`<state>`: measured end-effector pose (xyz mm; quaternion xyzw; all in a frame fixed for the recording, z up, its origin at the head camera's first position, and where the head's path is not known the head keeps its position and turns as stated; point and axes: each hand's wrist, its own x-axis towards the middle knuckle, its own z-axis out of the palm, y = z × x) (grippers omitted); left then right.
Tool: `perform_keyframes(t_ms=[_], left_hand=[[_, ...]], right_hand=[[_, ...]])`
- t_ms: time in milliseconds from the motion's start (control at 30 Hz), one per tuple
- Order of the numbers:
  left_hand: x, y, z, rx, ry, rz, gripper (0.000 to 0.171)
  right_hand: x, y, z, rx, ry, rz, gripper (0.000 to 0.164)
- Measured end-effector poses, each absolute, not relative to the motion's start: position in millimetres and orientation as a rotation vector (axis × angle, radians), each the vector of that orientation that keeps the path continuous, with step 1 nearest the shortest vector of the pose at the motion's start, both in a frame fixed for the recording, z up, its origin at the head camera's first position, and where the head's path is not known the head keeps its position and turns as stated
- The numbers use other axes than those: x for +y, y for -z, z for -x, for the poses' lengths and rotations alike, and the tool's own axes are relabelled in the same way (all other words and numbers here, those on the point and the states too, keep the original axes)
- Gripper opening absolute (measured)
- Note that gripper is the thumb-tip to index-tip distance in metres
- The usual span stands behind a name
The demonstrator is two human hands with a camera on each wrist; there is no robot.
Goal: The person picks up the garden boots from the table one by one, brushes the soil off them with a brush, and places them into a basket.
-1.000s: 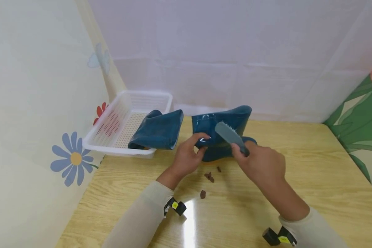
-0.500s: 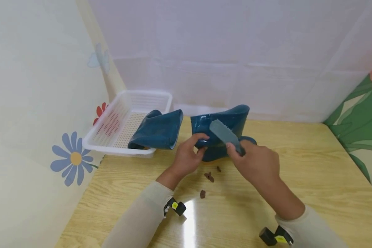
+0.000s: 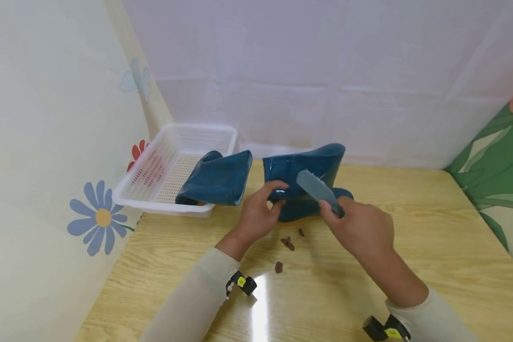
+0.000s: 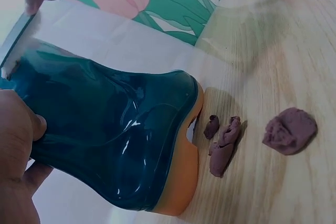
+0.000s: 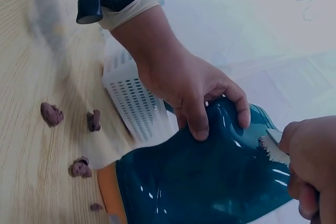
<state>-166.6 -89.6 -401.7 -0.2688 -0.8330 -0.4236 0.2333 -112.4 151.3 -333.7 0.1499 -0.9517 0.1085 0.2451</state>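
A dark teal rubber boot [image 3: 299,178] with an orange sole [image 4: 181,179] stands on the table. My left hand [image 3: 258,211] grips the boot's shaft from the left, thumb on one side and fingers on the other. My right hand [image 3: 361,230] holds a grey-blue brush [image 3: 318,187] by its handle. In the right wrist view the white bristles [image 5: 274,151] are at the upper shaft, with a dark bit at their tip. Brown clay-like lumps [image 4: 291,130] lie on the table near the sole.
At the left is a white perforated plastic basket [image 3: 143,204]. A second teal boot [image 3: 218,178] lies in it, its shaft reaching over the right rim. A light cloth wall [image 3: 282,85] rises behind the wooden table [image 3: 432,237].
The brush in my right hand went left across the boot's shaft, then came back right. My left hand keeps its grip on the boot.
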Motion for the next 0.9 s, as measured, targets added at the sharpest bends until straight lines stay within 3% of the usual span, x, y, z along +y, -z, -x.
perform_keyframes(t_ms=[200,467,900], left_hand=[[-90,401,166,-2.313,1.209,0.708,0.042],[-91,400,164,-2.344,1.225,0.695,0.041],[-91,400,165,-2.317,1.204,0.722,0.042]], right_hand=[[157,332,109,-2.697,-0.419,-0.279,0.050],[146,325,111,-2.638,-0.550,-0.300,0.045],[152,334,117,-2.726,-0.423,-0.320,0.049]])
